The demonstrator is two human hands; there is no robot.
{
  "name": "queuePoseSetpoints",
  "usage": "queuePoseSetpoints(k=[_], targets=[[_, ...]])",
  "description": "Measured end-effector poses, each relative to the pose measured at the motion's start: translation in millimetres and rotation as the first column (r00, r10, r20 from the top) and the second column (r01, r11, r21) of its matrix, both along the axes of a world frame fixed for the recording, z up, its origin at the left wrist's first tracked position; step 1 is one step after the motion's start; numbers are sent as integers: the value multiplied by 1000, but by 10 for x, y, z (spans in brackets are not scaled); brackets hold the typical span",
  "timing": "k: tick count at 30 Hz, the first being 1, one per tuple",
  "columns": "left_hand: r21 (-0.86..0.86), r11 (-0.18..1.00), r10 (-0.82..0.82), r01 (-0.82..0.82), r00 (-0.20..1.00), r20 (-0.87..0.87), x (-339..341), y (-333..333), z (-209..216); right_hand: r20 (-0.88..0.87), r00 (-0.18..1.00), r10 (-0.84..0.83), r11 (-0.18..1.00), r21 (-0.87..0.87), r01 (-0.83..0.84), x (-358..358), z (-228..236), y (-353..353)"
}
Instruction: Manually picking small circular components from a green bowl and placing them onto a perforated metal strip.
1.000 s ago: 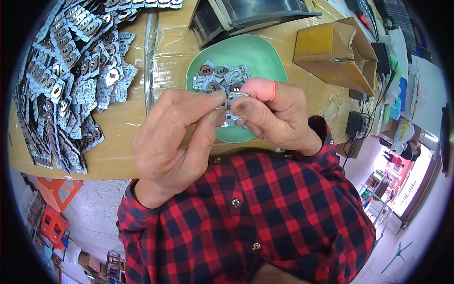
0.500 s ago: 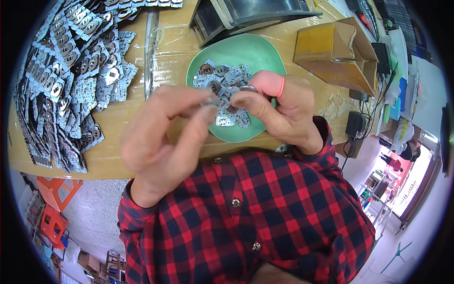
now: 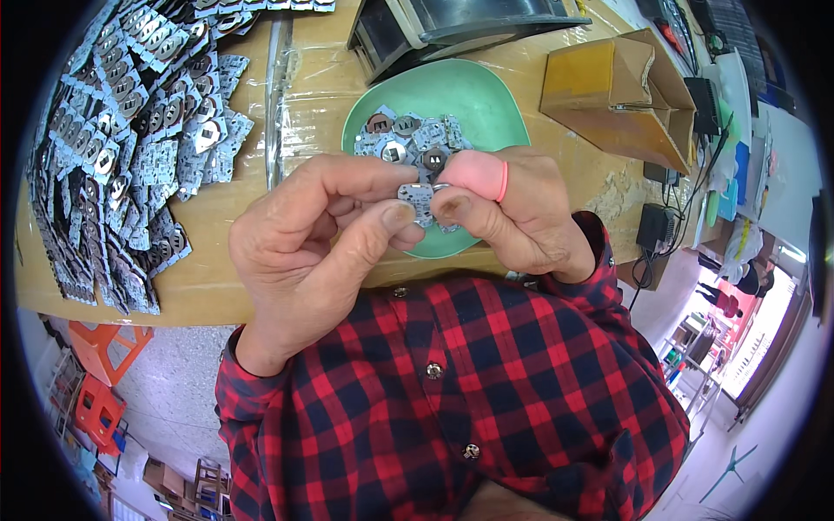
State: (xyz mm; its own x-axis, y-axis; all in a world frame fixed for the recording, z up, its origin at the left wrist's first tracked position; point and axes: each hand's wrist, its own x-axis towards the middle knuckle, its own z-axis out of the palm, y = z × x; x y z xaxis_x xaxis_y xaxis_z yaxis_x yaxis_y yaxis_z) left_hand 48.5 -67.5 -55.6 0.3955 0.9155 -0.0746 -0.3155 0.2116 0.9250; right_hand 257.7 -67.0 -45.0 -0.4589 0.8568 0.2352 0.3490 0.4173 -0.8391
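Observation:
Between the thumb and fingers of my left hand (image 3: pixel 300 239) is a small white circuit board (image 3: pixel 416 201), held up over the near part of a green plastic bowl (image 3: pixel 488 97). My right hand (image 3: pixel 532 213) wears a pink finger cot (image 3: pixel 476 174) on its index finger. That finger and the thumb pinch a thin round silver coin cell (image 3: pixel 440 186), mostly covered by them. Its edge meets the board's right side; whether it sits in the holder I cannot tell. In the bowl lie several similar boards (image 3: pixel 430 136), some with round metal battery holders.
Strips of joined circuit boards (image 3: pixel 161 130) are heaped on the table's left. Behind the bowl stands a black plastic bin (image 3: pixel 486 22). An open cardboard box (image 3: pixel 599 82) is at the right, near black power adapters (image 3: pixel 653 227) and cables. Tape covers the brown tabletop (image 3: pixel 217 278).
My left hand, blurred before, has moved right and brought the circuit board up to the coin cell. My right hand has shifted slightly left and down, keeping its pinch.

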Motion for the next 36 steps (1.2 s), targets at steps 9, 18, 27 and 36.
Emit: queuePoseSetpoints(k=[9,18,27,36], targets=[[57,993,-112,108,991,68,-47,71,-8,-262,961,-92,841,-537,-66,-55,148,-48],[29,998,48,-50,998,45,34,21,-17,-303,933,-193,790,-611,-35,-79,108,-50],[657,740,344,-141,919,-190,105,37,-101,-313,914,-259,790,-613,14,-71,81,-70],[647,752,350,-124,908,-232,100,52,-124,-318,909,-269,762,-647,0,-82,80,-33]])
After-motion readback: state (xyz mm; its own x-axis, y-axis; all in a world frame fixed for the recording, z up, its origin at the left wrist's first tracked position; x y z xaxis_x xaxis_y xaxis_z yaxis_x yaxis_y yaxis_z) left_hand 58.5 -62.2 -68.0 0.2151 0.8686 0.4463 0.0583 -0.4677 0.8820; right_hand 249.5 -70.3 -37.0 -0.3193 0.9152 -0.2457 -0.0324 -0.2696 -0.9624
